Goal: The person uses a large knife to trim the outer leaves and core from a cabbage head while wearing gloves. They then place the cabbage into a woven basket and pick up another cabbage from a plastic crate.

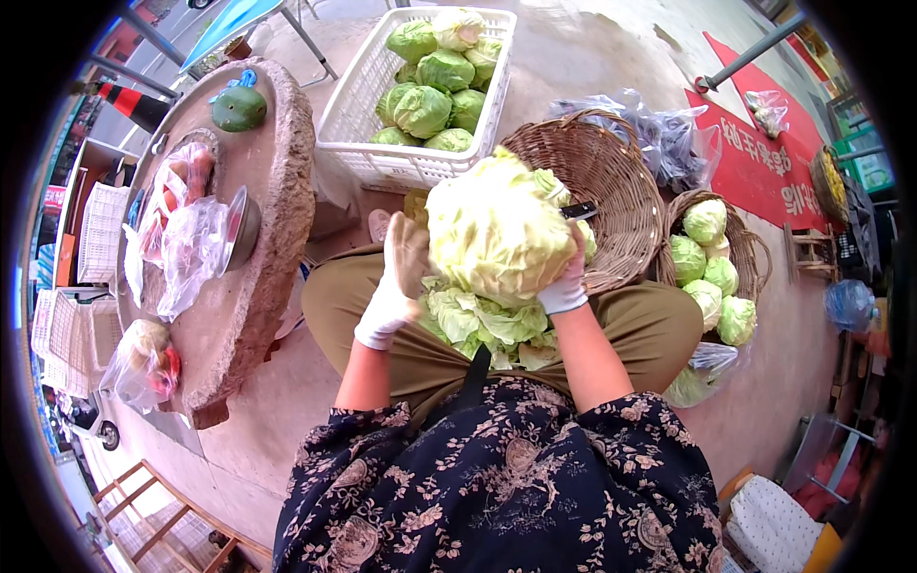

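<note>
A large pale green cabbage [501, 234] is raised over my lap. My right hand [570, 272], in a white glove, is closed against its right side. My left hand [405, 265], also gloved and slightly blurred, is at the cabbage's left side with its fingers stretched up; whether it touches is unclear. Just above my right fingers shows a dark knife-like piece [579, 210]; I cannot tell whether that hand holds it. Beneath the cabbage, loose cabbage leaves [487, 323] lie in a heap between my legs.
Ahead stands a white plastic crate [358, 153] of cabbages. A wicker basket [635, 196] tilts at my right knee, beside a smaller basket [755, 234] with several cabbages. A stone-edged table [287, 181] at left bears a green squash [239, 109], plastic bags and a metal bowl [245, 229].
</note>
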The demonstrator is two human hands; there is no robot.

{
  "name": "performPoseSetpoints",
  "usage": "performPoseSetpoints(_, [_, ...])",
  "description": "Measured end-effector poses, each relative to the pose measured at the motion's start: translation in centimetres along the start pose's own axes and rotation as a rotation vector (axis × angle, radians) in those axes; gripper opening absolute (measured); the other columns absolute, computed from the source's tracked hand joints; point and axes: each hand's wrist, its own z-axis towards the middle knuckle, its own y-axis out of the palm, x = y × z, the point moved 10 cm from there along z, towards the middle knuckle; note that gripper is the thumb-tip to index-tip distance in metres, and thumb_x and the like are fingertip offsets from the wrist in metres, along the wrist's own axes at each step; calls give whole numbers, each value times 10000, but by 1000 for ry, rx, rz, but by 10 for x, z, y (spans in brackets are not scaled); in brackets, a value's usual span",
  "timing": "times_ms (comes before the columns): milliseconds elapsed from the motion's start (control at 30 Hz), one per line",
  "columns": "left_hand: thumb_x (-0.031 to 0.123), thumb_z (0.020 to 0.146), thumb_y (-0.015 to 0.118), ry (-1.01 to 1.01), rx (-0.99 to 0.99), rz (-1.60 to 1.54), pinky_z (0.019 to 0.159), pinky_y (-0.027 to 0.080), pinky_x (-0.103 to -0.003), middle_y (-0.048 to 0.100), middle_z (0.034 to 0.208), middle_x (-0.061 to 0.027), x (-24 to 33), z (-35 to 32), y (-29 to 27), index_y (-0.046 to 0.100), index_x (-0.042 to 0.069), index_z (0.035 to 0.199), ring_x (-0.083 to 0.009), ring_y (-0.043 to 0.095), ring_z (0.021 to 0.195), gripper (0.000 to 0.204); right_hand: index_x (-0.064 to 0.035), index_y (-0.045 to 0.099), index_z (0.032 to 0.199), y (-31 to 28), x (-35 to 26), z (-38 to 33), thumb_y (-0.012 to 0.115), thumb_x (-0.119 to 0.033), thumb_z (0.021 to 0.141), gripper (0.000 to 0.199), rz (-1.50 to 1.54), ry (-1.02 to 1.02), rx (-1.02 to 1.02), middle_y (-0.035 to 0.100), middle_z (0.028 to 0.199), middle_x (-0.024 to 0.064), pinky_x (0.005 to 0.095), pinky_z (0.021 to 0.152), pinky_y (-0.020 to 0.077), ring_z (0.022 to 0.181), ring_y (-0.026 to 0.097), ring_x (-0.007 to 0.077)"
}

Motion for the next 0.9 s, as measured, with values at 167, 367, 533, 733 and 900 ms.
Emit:
performPoseSetpoints(167, [728, 729, 594, -212, -86, -647, 1057, 350, -486, 236, 1492, -146, -11, 11, 24, 19, 154, 1507, -311, 293, 1364, 1125, 6, 329, 1407, 30, -43, 8, 556, -414, 841, 740, -535, -290, -122, 390, 1390, 158, 376, 1064, 349, 1258, 425, 242])
performPoseSetpoints(367, [367, 931, 553, -463, 48, -869, 1078, 353, -405, 429, 1415, -98, -70, 22, 41, 338, 82, 1426, -239, 429, 1294, 610, 26, 291, 1423, 25, -42, 11, 503, -496, 907, 764, -1021, -386, -231, 369, 1421, 153, 361, 1124, 220, 1326, 340, 255])
performPoseSetpoints(533, [278, 933, 507, -458, 113, -968, 1067, 372, -431, 473, 1382, -139, -83, 19, 45, 396, 44, 1383, -275, 483, 1246, 520, 13, 329, 1407, 23, -44, 10, 482, -582, 906, 792, -699, -210, -140, 400, 1401, 142, 385, 1108, 252, 1307, 365, 262])
performPoseSetpoints(733, [298, 925, 502, -526, 229, -1065, 1053, 389, -438, 509, 1347, -145, -100, 20, 41, 423, 49, 1368, -297, 509, 1219, 514, 35, 513, 1250, 20, -79, -13, 537, -300, 958, 445, -1105, -357, 110, 584, 1176, 123, 308, 902, 475, 1037, 585, 216])
performPoseSetpoints(900, [271, 922, 495, -450, 332, -971, 1039, 406, -443, 495, 1358, -144, -107, 22, 24, 399, 53, 1377, -293, 513, 1215, 513, -32, 622, 1054, 114, -52, -49, 672, -251, 843, 308, -1741, -592, -89, 620, 860, 107, 316, 693, 503, 777, 621, 203])
